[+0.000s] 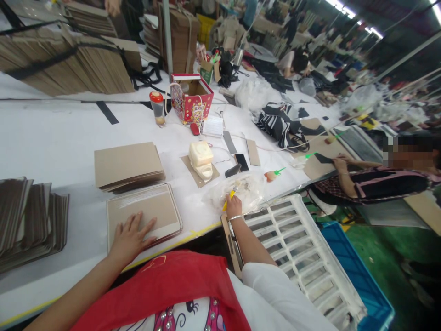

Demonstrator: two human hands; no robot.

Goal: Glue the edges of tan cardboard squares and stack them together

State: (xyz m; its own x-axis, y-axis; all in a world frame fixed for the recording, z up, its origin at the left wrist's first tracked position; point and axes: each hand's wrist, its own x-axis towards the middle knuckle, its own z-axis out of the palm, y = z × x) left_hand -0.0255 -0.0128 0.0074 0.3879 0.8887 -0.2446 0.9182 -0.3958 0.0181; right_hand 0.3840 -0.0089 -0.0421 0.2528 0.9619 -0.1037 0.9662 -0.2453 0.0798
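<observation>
My left hand (pixel 130 236) lies flat with spread fingers on the top board of a neat stack of brown boards (pixel 161 214). White streaks run along that board's far edge. My right hand (pixel 234 207) is closed around a small yellow-handled brush (pixel 226 202), held over a crumpled clear plastic sheet (pixel 253 191). A second stack of plain brown boards (pixel 129 163) sits just beyond the first. Between the stacks and the plastic, a cream-coloured block-like container (pixel 200 154) rests on a piece of cardboard (pixel 193 174).
Dark-edged boards (pixel 34 225) stand at the left. Farther back are a red patterned box (pixel 193 103), an orange-lidded cup (pixel 157 110), a phone (pixel 241 162) and a green-tipped bottle (pixel 273 175). A white slatted rack (pixel 285 230) stands at right, near a seated co-worker (pixel 389 181).
</observation>
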